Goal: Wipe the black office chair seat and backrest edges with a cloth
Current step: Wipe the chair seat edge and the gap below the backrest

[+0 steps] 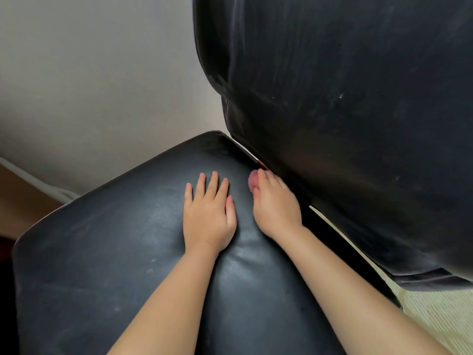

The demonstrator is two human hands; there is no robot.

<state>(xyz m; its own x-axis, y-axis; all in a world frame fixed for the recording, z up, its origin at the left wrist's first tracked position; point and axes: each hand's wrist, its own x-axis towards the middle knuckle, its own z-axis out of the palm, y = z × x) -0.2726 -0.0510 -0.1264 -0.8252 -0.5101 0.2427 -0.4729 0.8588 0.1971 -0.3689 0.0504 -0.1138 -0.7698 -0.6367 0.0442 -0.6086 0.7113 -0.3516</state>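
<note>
Mostly hidden, a pink cloth [253, 182] bunches inside the curled right hand [275, 204] at frame centre; the left hand [208, 213] lies flat, fingers spread, on the seat [115, 239].

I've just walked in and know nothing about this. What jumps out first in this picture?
Two bare arms reach over a big black chair seat. The left hand lies flat near the seat's middle, while the right hand grips a small pinkish cloth at the seat's back edge. The black backrest looms at upper right, streaked with pale dust.
</note>
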